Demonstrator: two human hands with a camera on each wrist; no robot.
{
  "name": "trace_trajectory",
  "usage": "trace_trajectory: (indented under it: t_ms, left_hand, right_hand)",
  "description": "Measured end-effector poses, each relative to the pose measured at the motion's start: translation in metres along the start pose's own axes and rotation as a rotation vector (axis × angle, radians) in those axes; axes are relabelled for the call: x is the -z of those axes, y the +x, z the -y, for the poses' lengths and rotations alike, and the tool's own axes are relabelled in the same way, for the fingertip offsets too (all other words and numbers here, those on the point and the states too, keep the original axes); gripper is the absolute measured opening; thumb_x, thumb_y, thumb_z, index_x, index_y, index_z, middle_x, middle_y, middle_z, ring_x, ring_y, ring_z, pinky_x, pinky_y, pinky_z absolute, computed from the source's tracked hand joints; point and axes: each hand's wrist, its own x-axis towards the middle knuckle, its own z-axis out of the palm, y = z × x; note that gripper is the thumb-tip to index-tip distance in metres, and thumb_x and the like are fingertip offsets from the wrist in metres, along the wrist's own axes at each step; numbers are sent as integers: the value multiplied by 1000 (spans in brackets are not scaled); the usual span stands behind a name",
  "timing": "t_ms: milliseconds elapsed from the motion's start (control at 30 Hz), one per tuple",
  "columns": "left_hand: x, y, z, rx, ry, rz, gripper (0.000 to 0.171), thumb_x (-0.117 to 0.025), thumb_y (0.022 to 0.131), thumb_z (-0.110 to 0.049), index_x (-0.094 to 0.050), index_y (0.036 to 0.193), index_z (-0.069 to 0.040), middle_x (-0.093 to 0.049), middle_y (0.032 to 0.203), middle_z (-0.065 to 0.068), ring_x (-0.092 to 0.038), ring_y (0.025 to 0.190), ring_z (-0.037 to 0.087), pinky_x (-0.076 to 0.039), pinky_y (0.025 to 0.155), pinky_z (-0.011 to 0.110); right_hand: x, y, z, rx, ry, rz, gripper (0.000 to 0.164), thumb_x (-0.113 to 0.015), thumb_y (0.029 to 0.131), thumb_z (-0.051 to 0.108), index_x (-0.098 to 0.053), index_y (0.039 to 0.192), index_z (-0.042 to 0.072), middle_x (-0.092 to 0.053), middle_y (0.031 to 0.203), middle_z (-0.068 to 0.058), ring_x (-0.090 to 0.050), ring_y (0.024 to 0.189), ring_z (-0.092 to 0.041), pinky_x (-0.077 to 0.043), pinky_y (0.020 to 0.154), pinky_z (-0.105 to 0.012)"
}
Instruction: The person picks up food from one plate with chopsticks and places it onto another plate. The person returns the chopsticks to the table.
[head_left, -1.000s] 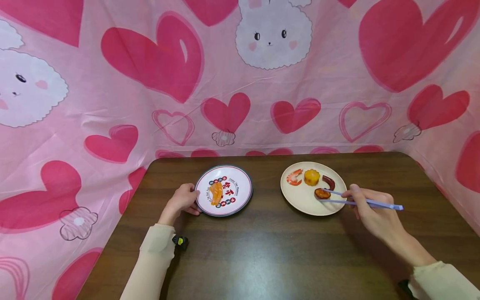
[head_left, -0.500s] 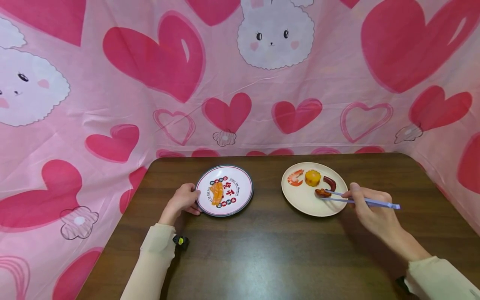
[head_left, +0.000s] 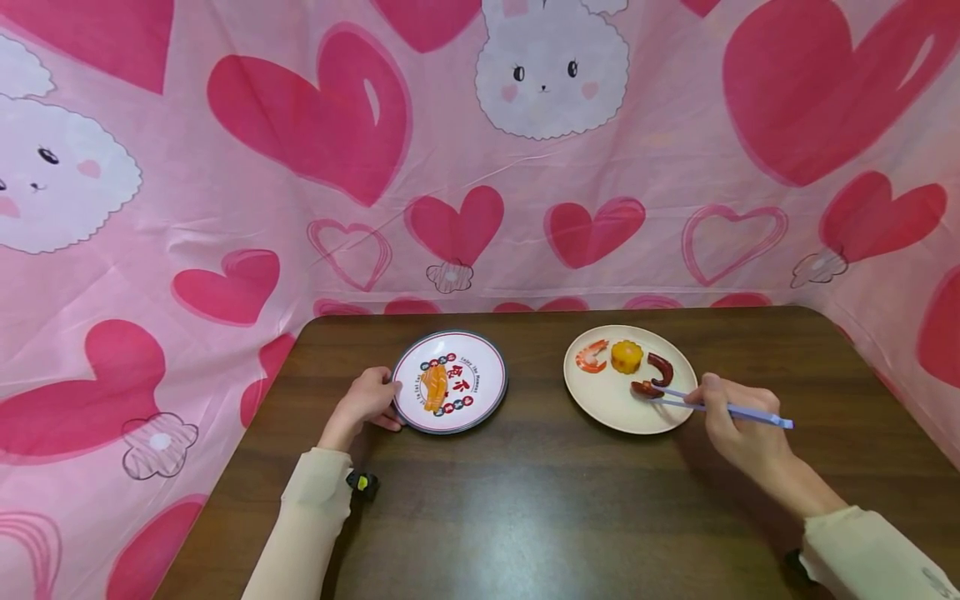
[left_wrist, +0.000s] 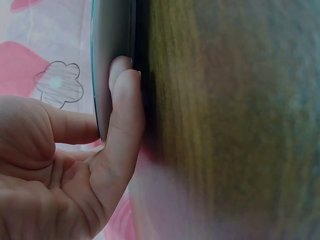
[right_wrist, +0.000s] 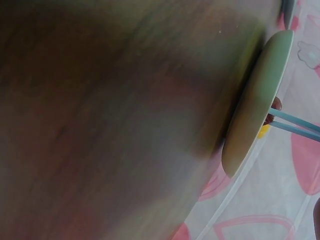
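My left hand (head_left: 369, 396) grips the near-left rim of a white printed plate (head_left: 487, 375), thumb at the rim and fingers under it in the left wrist view. Orange slices resembling salmon (head_left: 433, 388) lie on that plate. My right hand (head_left: 750, 427) holds a pair of lilac chopsticks (head_left: 759, 416) over a cream plate (head_left: 603, 406). Their tips are at a small glossy brown food piece (head_left: 646, 389), beside a curved dark red sausage (head_left: 662, 367). In the right wrist view, the chopsticks (right_wrist: 300, 128) reach past the plate's rim (right_wrist: 260, 107).
A shrimp (head_left: 592, 357) and a round yellow piece of corn (head_left: 626, 357) lie at the back of the cream plate. Both plates stand on a dark wooden table (head_left: 480, 500). A pink heart-print cloth (head_left: 517, 167) hangs behind the table and along its sides.
The brown piece has tipped from showing its flat oval face to its side. The chopsticks have closed together, and my right hand has shifted slightly left. My left hand stays on its plate.
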Motion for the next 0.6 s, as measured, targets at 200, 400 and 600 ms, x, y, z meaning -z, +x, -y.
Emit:
trace_trajectory:
  t_ms: [200,400,600]
  left_hand:
    - [0,-1,-2,1,5,-5,26,-52,111,-14,-49,129,5,-60,89,21,-69,60,24,-64,59,35]
    - [0,-1,-1,-1,0,-3,26,-52,111,-14,-49,129,5,-60,89,21,-69,60,24,-64,59,35]
    - [-1,-1,0,-5,2,-3,26,-52,111,-14,-49,128,5,-60,89,21,-69,60,24,-64,60,35]
  right_hand:
    - [-1,-1,-1,66,14,-2,45,-51,107,13,-69,68,-2,-65,64,-4,-49,59,2,-41,51,-11]
    - [-2,-2,0,86,2,9,47,-50,107,16,-68,68,-3,-66,65,-5,-50,59,0,-42,51,-10]
    - [-1,0,3,97,-8,-1,47,-49,106,14,-69,67,-2,-63,64,-2,-48,58,1,-39,48,-13]
